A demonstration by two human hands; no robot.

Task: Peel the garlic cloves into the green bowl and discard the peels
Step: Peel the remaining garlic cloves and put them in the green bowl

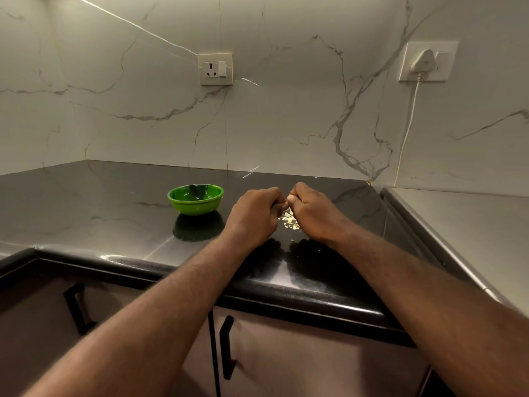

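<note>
Both hands working a garlic clove (pixel 284 207) above the dark surface (pixel 114 213), just right of the green bowl (pixel 197 208).
Clove sitting mostly hidden between the fingertips, only a pale sliver showing. Left hand (pixel 254 213) and right hand (pixel 312 213) both curling tight around it, knuckles up, thumbs meeting. Loose peels (pixel 289 220) lying heaped on the surface directly under the hands, a few flecks straying toward the front edge. Bowl standing upright near the left hand, not touching, midway between front and back edges. Socket (pixel 215 69) and white plug (pixel 423 62) sitting on the marble wall behind.
</note>
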